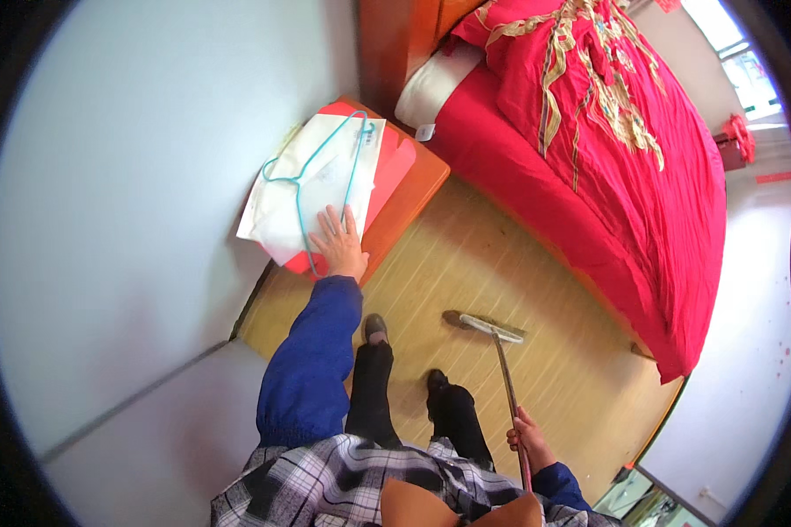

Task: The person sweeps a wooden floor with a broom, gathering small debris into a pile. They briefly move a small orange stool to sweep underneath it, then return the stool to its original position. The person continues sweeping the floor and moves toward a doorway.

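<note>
My left hand (340, 243) reaches forward with its fingers spread, resting at the near edge of a white paper bag or packet (268, 211) on a wooden bedside table (417, 184). A teal clothes hanger (312, 161) lies across the packet, its lower bar passing by my fingers. Red papers (394, 176) stick out beneath the packet. My right hand (530, 438), low on the right, is closed round the long handle of a broom (506, 373). The broom's pale head (490, 328) rests on the floor, with dark bristles along it.
Beyond the floor, to the right, stands a bed with a red cover (580, 211) and gold-trimmed red bedding (598, 79). A pale wall (132, 176) runs along the left. My shoes (375, 327) stand on the yellowish wooden floor (562, 378). A window (747, 75) is at the far right.
</note>
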The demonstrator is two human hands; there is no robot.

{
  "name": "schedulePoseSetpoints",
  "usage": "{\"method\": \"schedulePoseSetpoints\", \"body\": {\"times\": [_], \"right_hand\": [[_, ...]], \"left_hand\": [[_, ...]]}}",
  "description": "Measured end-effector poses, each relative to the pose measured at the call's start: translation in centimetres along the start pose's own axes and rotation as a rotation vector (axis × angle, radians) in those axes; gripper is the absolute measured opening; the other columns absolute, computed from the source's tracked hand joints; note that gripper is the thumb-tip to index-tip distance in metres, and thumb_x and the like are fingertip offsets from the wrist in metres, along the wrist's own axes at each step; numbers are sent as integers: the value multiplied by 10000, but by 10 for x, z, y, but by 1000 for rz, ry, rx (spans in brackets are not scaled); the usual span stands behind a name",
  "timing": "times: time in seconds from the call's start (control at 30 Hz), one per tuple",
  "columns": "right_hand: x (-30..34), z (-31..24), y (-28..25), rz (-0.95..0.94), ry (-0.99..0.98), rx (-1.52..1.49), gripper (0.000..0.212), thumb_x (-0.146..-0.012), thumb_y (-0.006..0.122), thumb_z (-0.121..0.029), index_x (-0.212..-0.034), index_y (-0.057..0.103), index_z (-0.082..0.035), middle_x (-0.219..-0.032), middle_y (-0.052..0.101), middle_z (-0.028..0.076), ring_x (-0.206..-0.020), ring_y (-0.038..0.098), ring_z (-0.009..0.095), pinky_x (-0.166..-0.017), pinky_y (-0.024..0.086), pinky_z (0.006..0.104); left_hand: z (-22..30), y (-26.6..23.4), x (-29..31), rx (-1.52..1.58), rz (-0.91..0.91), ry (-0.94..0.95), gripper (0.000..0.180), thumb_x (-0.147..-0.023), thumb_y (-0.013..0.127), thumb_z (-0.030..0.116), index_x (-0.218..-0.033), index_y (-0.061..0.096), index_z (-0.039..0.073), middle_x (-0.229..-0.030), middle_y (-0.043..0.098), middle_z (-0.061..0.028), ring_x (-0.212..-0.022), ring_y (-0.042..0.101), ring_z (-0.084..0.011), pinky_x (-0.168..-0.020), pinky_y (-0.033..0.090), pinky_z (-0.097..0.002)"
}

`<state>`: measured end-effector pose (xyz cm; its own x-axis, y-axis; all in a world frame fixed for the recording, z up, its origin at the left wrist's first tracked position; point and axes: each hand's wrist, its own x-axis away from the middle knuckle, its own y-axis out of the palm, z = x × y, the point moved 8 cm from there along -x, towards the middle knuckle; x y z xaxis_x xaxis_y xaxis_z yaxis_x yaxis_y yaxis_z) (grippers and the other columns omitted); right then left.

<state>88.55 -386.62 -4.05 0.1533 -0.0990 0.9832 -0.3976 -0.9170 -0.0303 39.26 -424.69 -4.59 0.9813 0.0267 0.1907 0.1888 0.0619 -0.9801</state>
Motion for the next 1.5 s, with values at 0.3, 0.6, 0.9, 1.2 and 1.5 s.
{"method": "schedulePoseSetpoints", "body": {"times": [0.3,0.6,0.9,1.2,1.5], "right_hand": [[-3,-36,16,67,31,-33,540,-1000,488,-264,-1496,287,-333,-633,500,24,-471,472,140,-424,400,295],[-32,-99,-17,79,33,50,558,-986,523,-247,-1501,314,-296,-638,482,-6,-448,447,108,-391,374,270],[-49,-97,-19,46,65,27,608,-993,505,-218,-1534,237,-290,-612,466,-12,-441,447,106,-381,369,262],[-50,-94,-17,30,-12,-30,608,-988,503,-188,-1533,243,-258,-632,470,-12,-439,447,104,-375,375,251],[-35,-113,-5,64,39,-11,630,-965,530,-181,-1528,253,-238,-620,475,-9,-425,452,105,-362,367,254]], "left_hand": [[-27,11,-16,226,181,247,638,-835,519,10,-1446,343,51,-1432,354,-297,-1311,338,-526,-1034,357,-586],[-58,-38,-19,501,123,211,570,-804,441,-71,-1366,482,16,-1338,536,-218,-1269,488,-376,-1052,396,-428],[-84,-63,-30,797,-102,2,540,-851,419,-41,-1389,456,-29,-1374,533,-131,-1280,493,-218,-1081,346,-322],[-30,6,-22,288,111,145,611,-827,509,-14,-1424,403,55,-1406,415,-274,-1315,392,-430,-1094,335,-465],[9,20,-29,319,132,93,832,-699,836,213,-1417,428,113,-1488,234,-280,-1341,301,-484,-1074,321,-520]]}}
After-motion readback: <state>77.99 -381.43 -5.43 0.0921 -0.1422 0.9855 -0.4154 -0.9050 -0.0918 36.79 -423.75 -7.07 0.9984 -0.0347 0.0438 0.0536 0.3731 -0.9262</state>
